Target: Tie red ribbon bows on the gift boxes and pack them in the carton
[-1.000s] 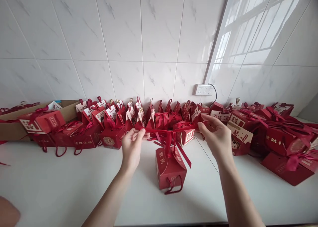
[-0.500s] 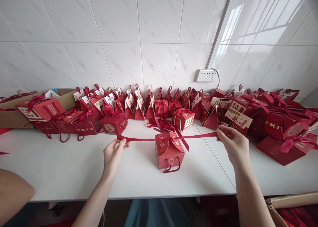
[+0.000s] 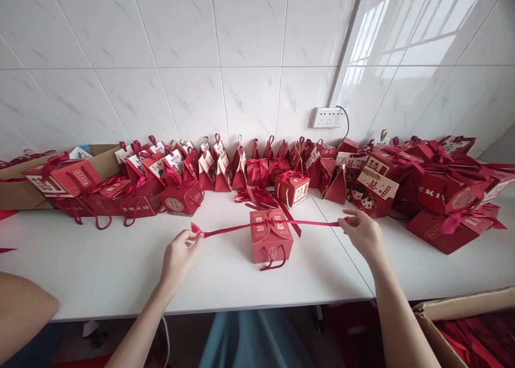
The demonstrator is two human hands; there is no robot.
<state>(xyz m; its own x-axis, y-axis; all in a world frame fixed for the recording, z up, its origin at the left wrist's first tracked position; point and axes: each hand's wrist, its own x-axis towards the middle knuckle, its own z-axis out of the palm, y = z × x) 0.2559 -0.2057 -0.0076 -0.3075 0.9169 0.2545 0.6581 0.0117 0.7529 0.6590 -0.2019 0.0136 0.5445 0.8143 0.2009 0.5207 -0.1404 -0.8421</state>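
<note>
The left hand and the right hand each pinched, with fingers closed, 1 narrow dark-red fabric ribbon, which stretched to either side from the top of a red, roughly cubic cardboard box. The box stood upright on the white desk, between the 2 hands.

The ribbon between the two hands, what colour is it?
The ribbon is deep red, best seen in the head view.
</note>
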